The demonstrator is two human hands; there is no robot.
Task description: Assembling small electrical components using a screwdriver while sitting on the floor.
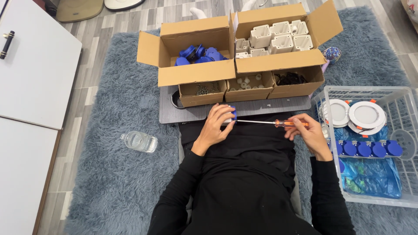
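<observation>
My left hand (216, 125) grips a small white and blue plastic part (230, 115) over my lap, just in front of the grey board (174, 114). My right hand (307, 132) holds a screwdriver (270, 122) by its orange handle. The thin shaft lies level and its tip meets the part in my left hand. Both sleeves are black.
Cardboard boxes stand ahead: blue caps (198, 54), white housings (278, 37), screws (205, 89), small white pieces (248, 82), black pieces (289, 78). A clear crate (407, 104) on the right holds round white discs and blue parts. A clear bottle (139, 141) lies on the rug, left.
</observation>
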